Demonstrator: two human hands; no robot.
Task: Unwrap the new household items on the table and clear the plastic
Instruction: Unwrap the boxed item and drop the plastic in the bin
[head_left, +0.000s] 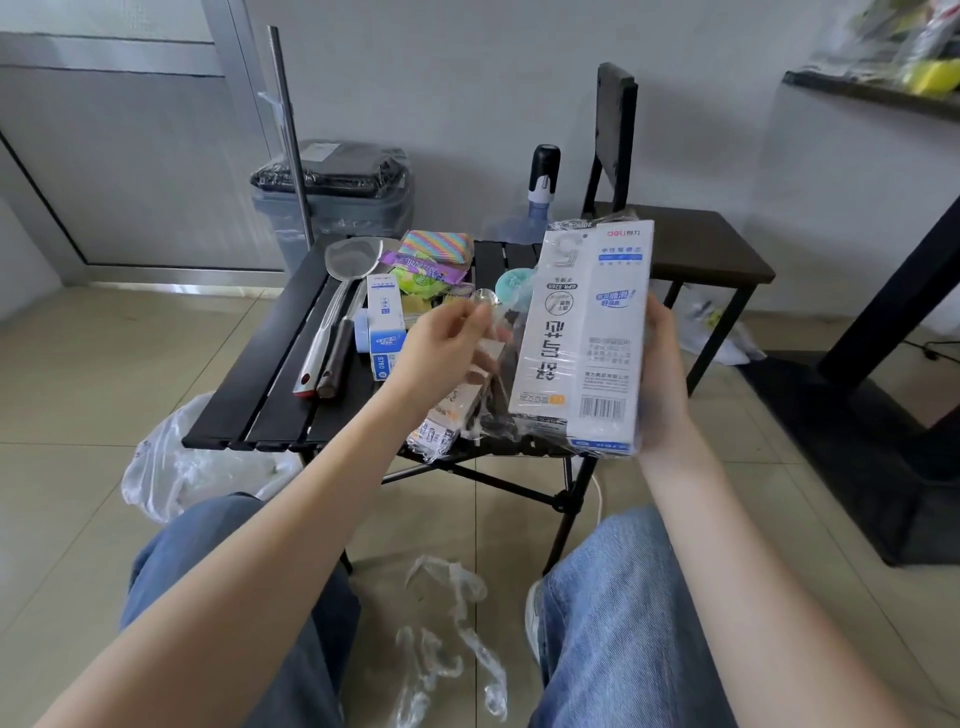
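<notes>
My right hand (662, 384) grips a tall white box (584, 338) by its right side, upright above the near right corner of the black folding table (270, 384). Clear plastic wrap (493, 415) hangs loose off the box's left edge and bottom. My left hand (447, 348) pinches that wrap just left of the box. On the table lie a metal strainer (353, 254), two long utensils (327, 353), small white-and-blue boxes (384, 322), colourful sponge packs (436, 249) and a wrapped pack (441, 426) at the near edge.
Crumpled clear plastic (452, 644) lies on the tiled floor between my knees, and a plastic bag (176, 467) sits left of the table. Behind the table stand a grey bin (332, 208), a water jug with pump (540, 202) and a dark chair (691, 244).
</notes>
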